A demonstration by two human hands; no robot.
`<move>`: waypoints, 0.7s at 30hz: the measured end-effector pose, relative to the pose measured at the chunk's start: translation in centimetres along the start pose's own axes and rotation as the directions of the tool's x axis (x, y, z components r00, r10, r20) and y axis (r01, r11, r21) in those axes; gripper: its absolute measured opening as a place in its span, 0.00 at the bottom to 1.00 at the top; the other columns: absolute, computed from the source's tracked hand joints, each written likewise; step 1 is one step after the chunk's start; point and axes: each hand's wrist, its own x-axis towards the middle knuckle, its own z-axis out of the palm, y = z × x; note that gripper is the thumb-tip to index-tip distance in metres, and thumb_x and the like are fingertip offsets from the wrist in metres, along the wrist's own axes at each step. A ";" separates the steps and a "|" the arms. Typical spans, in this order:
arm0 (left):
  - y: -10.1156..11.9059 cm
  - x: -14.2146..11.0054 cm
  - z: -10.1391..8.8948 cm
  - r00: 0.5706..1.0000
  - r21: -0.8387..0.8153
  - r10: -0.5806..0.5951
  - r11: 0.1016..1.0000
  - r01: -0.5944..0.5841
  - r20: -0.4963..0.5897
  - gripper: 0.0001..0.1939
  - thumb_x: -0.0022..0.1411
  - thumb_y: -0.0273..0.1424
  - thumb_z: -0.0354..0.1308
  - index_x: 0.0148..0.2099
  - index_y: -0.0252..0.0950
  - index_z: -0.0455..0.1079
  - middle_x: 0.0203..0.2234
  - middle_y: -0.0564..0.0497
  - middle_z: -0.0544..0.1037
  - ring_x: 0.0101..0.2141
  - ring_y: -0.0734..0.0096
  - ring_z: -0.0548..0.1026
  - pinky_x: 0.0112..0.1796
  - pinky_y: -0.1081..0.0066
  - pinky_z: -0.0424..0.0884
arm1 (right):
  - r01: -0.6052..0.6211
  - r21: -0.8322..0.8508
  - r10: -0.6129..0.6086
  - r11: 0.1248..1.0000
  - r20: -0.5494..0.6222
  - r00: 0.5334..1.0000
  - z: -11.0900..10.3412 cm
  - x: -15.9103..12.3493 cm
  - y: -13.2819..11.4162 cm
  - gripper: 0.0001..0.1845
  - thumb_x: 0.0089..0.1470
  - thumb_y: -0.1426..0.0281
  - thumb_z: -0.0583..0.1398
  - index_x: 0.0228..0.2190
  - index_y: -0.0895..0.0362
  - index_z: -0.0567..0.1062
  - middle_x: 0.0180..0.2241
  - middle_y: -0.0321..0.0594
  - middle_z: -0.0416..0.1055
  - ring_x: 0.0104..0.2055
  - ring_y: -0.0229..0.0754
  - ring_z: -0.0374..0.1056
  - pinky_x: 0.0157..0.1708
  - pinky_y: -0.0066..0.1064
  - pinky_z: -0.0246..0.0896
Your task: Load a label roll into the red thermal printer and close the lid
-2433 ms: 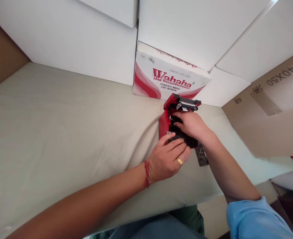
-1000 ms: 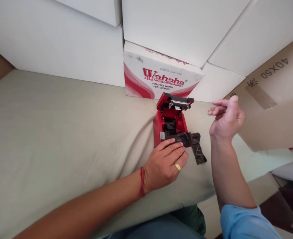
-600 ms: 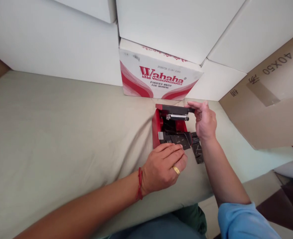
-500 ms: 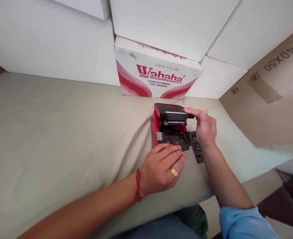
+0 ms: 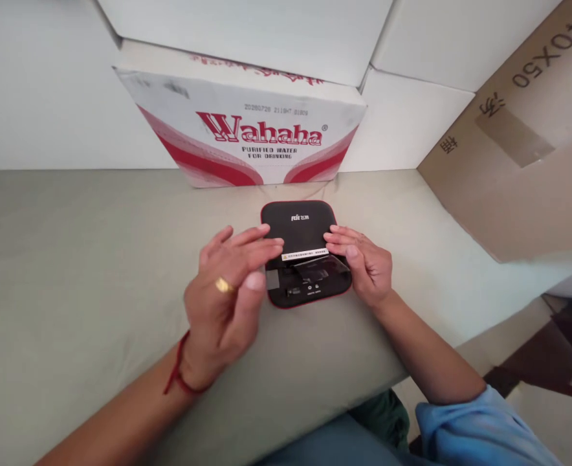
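A black thermal label printer (image 5: 298,233) with a red rim lies on the light cloth, its lid down. Below the white warning strip on the lid, a dark glossy label strip (image 5: 318,268) shows over the front panel. My left hand (image 5: 230,278), with a gold ring and a red string bracelet, is open beside the printer; its fingertips are at the lid's left edge, and whether they touch cannot be made out. On the right edge of the lid rest the outstretched fingers of my right hand (image 5: 363,262), thumb near the front corner. Neither hand grips anything.
Behind the printer stands a white and red Wahaha water carton (image 5: 266,129) against white boxes (image 5: 247,26). A brown cardboard box (image 5: 519,175) leans in from the right. The cloth-covered surface (image 5: 96,259) ends at a front edge near my lap.
The printer's lid has gone from raised to down. My left hand has let go of the dark label strip and moved up and left. My right hand has shifted slightly left and down.
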 end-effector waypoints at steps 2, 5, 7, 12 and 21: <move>-1.8 -0.1 0.4 0.997 -0.038 -0.011 0.999 0.014 0.076 0.19 0.80 0.31 0.46 0.52 0.45 0.81 0.47 0.51 0.89 0.58 0.57 0.85 0.71 0.45 0.64 | 0.004 0.011 -0.004 1.000 -0.029 1.000 0.3 -0.2 -0.1 0.24 0.77 0.60 0.52 0.45 0.46 0.88 0.50 0.40 0.88 0.61 0.49 0.81 0.65 0.55 0.75; -3.5 -0.8 1.2 0.991 -0.041 0.116 0.993 -0.113 0.064 0.18 0.80 0.32 0.48 0.53 0.43 0.81 0.50 0.49 0.89 0.58 0.54 0.85 0.67 0.44 0.69 | 0.021 0.020 -0.020 1.000 -0.064 0.998 0.5 -0.3 -0.2 0.23 0.76 0.63 0.52 0.44 0.47 0.88 0.49 0.40 0.88 0.60 0.50 0.82 0.64 0.55 0.76; -3.7 -1.1 1.6 0.990 -0.037 0.141 0.989 -0.140 0.021 0.17 0.79 0.30 0.49 0.53 0.42 0.80 0.49 0.47 0.89 0.58 0.54 0.85 0.62 0.47 0.74 | 0.033 0.017 -0.032 0.999 -0.067 0.997 0.5 -0.2 -0.4 0.22 0.76 0.63 0.53 0.44 0.47 0.88 0.49 0.41 0.88 0.59 0.50 0.82 0.63 0.55 0.77; -3.1 -0.9 1.9 0.995 -0.082 0.087 0.993 -0.083 0.042 0.10 0.78 0.29 0.54 0.49 0.41 0.77 0.46 0.47 0.88 0.55 0.57 0.84 0.57 0.52 0.77 | -0.006 -0.006 0.006 1.000 0.016 1.000 -0.4 0.1 -1.1 0.25 0.77 0.58 0.51 0.45 0.46 0.88 0.50 0.41 0.88 0.60 0.51 0.81 0.67 0.57 0.71; -5.8 -2.4 2.9 0.905 -0.569 -0.384 0.710 0.415 0.181 0.45 0.66 0.48 0.70 0.78 0.55 0.54 0.81 0.49 0.53 0.81 0.49 0.48 0.78 0.43 0.49 | 0.278 -0.078 -0.276 0.958 0.033 0.961 -1.2 -2.0 -2.1 0.29 0.76 0.54 0.49 0.43 0.44 0.89 0.43 0.40 0.88 0.52 0.54 0.78 0.58 0.57 0.73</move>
